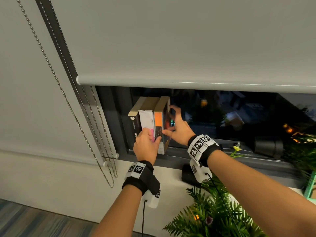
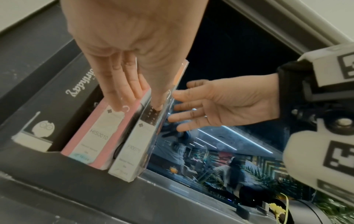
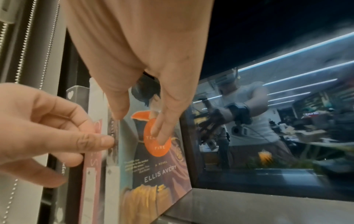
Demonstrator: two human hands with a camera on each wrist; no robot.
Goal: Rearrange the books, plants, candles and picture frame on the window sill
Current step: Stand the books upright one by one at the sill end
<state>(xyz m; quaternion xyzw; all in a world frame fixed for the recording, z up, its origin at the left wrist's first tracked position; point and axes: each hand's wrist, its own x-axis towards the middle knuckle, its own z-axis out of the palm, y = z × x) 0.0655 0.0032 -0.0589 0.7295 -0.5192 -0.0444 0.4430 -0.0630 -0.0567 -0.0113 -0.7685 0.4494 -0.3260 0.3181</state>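
Three books stand upright at the left end of the dark window ledge point(image 1: 179, 155): a black book point(image 1: 135, 127), a pink-and-white book point(image 1: 147, 120) and a novel point(image 1: 158, 120) with an orange spine top. My left hand point(image 1: 151, 136) presses on the spines; in the left wrist view its fingers point(image 2: 122, 91) lie on the pink book point(image 2: 91, 136) and the thumb on the novel point(image 2: 134, 144). My right hand point(image 1: 176, 124) lies flat against the novel's front cover point(image 3: 153, 166), fingers straight, thumb at the spine edge.
A lowered roller blind point(image 1: 171, 48) hangs just above the books, its bead chain point(image 1: 77, 117) at the left. On the white sill point(image 1: 171, 173) stand a dark cylinder point(image 1: 187, 175), a fern point(image 1: 213, 216) and a teal frame point(image 1: 310, 185). A yellow flower point(image 1: 236, 148) leans on the ledge.
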